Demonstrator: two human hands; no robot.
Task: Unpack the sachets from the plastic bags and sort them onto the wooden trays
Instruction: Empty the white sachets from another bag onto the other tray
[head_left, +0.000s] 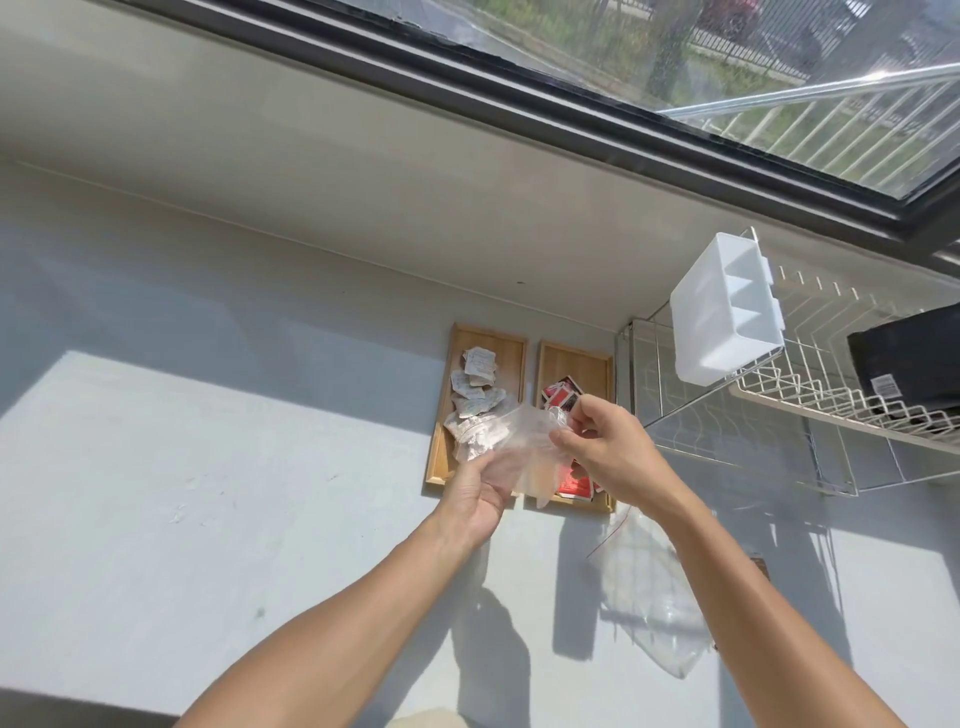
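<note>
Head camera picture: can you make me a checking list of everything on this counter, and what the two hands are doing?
Surface: pale counter, part sun, part shadow.
Job's things: left tray holds white sachets; right tray beside it holds red sachets. A clear bag is held above both trays; whether anything is in it cannot be told.
Clutter: another clear bag lies on the counter nearer the person.
Grippers: left hand grips the held bag from below; right hand pinches its top.
Cables: nothing seen.
Surroundings: window above; wire rack at right carrying a white bin and a black box.
</note>
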